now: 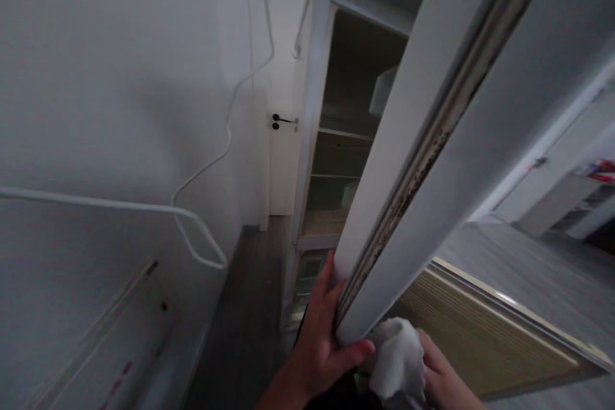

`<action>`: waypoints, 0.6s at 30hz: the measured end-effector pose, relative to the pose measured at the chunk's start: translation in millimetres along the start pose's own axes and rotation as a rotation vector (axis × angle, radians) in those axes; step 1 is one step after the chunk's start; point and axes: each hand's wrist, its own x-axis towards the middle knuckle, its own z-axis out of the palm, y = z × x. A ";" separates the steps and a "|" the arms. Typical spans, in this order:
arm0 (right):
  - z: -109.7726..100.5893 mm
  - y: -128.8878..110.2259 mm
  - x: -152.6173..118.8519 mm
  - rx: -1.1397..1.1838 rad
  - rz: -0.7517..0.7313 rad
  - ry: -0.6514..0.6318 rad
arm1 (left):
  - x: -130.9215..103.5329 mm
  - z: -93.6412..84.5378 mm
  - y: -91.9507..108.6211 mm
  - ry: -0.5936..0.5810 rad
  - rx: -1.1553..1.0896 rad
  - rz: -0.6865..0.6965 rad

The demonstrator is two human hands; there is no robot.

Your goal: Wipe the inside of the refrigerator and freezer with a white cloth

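My left hand (323, 339) grips the lower end of a long white panel (432, 205), its fingers on one side and the thumb on the other. A dark, dirt-speckled groove (413, 182) runs along the panel's edge. At the bottom right, my right hand (435, 368) is closed on a crumpled white cloth (398, 362), which lies close beside the panel's lower end. Part of the right hand's fingers is hidden by the cloth.
A cabinet with shelves (307, 141) stands behind the panel. A white cable (230, 102) hangs at the left before the wall (120, 77). A door (282, 166) with a black handle is at the back. A framed panel (480, 327) lies at the lower right.
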 end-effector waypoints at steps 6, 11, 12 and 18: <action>-11.2 22.0 18.4 0.159 0.028 0.306 | 21.4 -20.8 -9.2 0.024 -0.115 0.027; -9.6 29.3 16.6 0.181 -0.001 0.276 | 24.9 -12.9 -38.8 0.336 -0.140 -0.142; -8.6 31.9 15.0 0.173 -0.001 0.238 | 30.1 -12.3 -44.1 0.406 -0.127 -0.187; -8.3 62.7 0.8 0.147 0.067 0.154 | 84.8 -19.0 -79.4 0.577 0.180 -0.106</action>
